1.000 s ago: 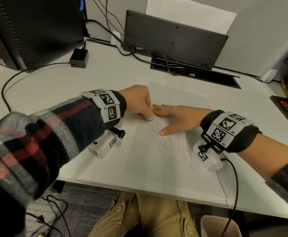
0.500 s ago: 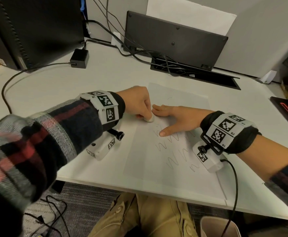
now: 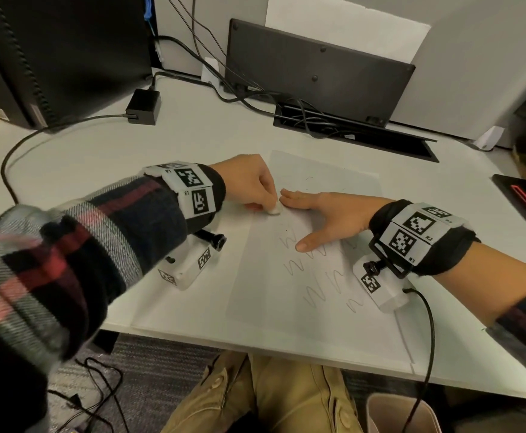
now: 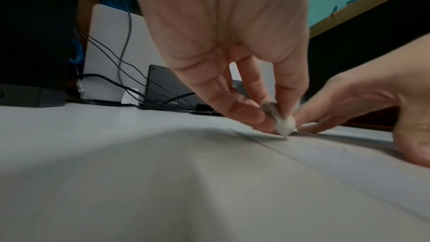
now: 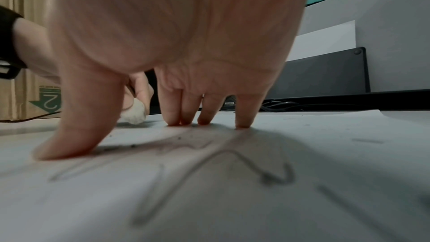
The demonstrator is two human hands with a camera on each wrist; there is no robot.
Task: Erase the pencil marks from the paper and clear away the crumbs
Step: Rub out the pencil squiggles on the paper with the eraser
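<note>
Left hand (image 3: 249, 182) pinches our eraser (image 3: 274, 210) to rub marks while flat right hand (image 3: 327, 214) pins the paper (image 3: 286, 295) against sliding.

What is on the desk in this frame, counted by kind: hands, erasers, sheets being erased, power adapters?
Hands: 2, the left hand pinching the eraser, the right hand pressing flat on the paper
Erasers: 1, the white eraser
Sheets being erased: 1, the paper, pencil squiggles still on it
Power adapters: 1, the black power adapter
Total: 5
</note>
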